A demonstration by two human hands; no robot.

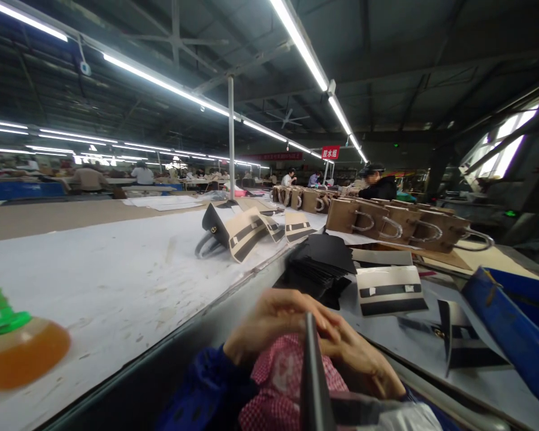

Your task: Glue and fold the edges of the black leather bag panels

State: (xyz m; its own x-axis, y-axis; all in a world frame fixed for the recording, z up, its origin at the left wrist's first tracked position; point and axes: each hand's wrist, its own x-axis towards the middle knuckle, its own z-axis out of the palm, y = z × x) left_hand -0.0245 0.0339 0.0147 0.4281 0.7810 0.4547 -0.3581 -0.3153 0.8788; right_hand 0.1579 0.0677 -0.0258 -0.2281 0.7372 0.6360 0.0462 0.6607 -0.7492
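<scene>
As seen near the black stack (pixel 321 260), grasping a dark piece (pixel 314 374) with both hands (pixel 269 317).
Left of the stack: orange-filled bottle (pixel 27 353).

A dark roof (pixel 422 36) high over your head, rows of long white lights (pixel 300 43), a fan (pixel 287 119) and a thin pole (pixel 232 137) in front of you, a small red sign (pixel 330 153), a bright window (pixel 505 145) up on your right, a wide white table (pixel 117 269) on your left
</scene>
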